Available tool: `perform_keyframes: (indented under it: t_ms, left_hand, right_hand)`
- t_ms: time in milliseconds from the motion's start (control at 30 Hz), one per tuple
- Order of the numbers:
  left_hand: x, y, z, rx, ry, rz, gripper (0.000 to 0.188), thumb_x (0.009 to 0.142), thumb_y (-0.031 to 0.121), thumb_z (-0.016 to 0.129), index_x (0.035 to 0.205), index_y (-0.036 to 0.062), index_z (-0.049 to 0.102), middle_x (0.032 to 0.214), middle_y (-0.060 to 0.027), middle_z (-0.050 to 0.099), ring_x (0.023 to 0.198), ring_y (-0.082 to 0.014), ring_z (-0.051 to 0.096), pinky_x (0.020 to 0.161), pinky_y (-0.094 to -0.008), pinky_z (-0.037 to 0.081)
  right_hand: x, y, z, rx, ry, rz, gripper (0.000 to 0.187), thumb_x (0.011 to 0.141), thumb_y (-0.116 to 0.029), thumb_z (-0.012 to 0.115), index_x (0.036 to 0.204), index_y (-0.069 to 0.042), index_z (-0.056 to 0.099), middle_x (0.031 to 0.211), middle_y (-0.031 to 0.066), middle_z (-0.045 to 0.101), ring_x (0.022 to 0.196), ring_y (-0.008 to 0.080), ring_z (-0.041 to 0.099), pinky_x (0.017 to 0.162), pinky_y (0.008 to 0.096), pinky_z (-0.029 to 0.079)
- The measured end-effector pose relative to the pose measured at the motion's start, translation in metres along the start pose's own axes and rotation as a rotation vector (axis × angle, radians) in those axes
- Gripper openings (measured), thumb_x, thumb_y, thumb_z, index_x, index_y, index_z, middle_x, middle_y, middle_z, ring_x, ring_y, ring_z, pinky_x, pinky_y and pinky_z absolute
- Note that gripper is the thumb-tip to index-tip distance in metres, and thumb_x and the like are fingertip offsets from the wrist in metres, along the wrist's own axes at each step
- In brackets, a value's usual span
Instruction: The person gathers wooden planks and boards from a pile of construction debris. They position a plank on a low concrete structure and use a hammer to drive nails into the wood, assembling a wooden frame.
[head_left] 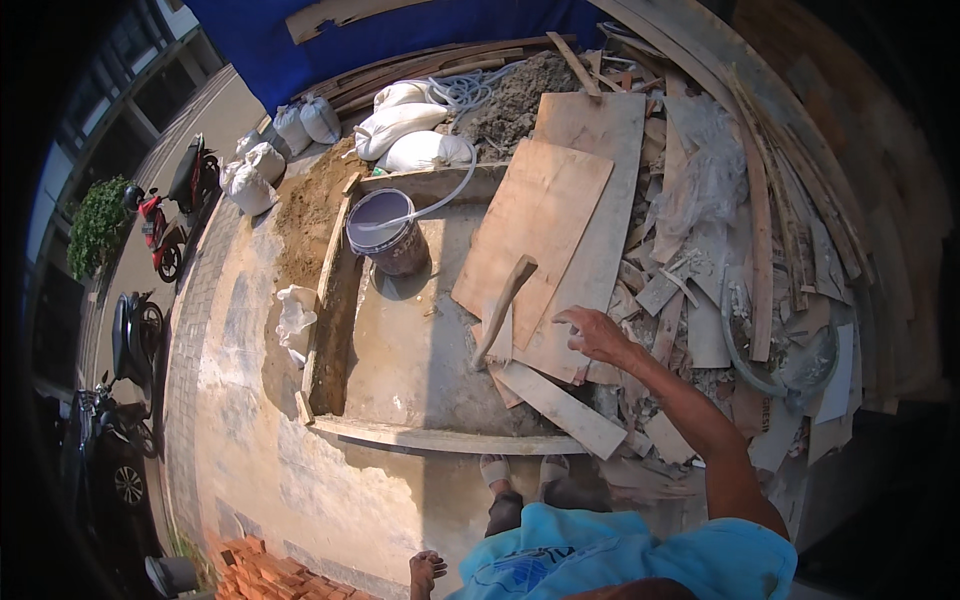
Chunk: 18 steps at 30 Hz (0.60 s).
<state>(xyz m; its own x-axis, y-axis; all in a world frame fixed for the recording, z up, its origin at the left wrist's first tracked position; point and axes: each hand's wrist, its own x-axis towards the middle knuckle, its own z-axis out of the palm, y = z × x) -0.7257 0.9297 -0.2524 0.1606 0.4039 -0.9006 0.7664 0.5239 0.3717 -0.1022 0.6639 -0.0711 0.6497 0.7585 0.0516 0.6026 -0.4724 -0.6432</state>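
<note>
Stick [502, 307], left of right hand [597, 335], apart

1. A red motorcycle [155, 232] stood parked along a grey roadway [125, 270], near a leafy green bush [97, 230].
2. Dark motorcycles [127, 350] lined the same left-hand side.
3. Orange bricks [268, 574] lay heaped at the lower edge.
4. Plump white sacks [400, 132] slumped together near a blue sheet [240, 35].

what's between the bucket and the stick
In the head view, floor beside the bucket, then part of a plywood sheet up to the stick.
</note>
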Motion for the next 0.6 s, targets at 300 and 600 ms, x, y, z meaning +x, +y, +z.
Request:
perform_keyframes:
  t_ms: [300, 600]
  left_hand:
    - [-0.010, 0.006, -0.008, 0.066, -0.064, 0.075, 0.017, 0.092, 0.012, 0.050, 0.104, 0.0031, 0.058, 0.084, -0.0096, 0.064, 0.069, -0.0229, 0.067, 0.060, -0.0371, 0.057]
    - [-0.025, 0.043, -0.011, 0.148, -0.141, 0.204, 0.045, 0.092, 0.035, 0.062, 0.121, 0.0008, 0.054, 0.101, -0.0152, 0.064, 0.087, -0.0259, 0.067, 0.072, -0.0381, 0.057]
  right_hand:
    - [-0.226, 0.091, 0.195, -0.181, -0.267, 0.637, 0.043, 0.070, -0.010, 0.068, 0.113, -0.005, 0.063, 0.105, 0.0213, 0.061, 0.101, 0.0387, 0.061, 0.086, 0.0478, 0.050]
    - [-0.260, 0.144, 0.227, -0.363, -0.335, 0.984, 0.062, 0.076, -0.021, 0.072, 0.131, -0.004, 0.048, 0.122, 0.0216, 0.053, 0.112, 0.0386, 0.055, 0.090, 0.0475, 0.050]
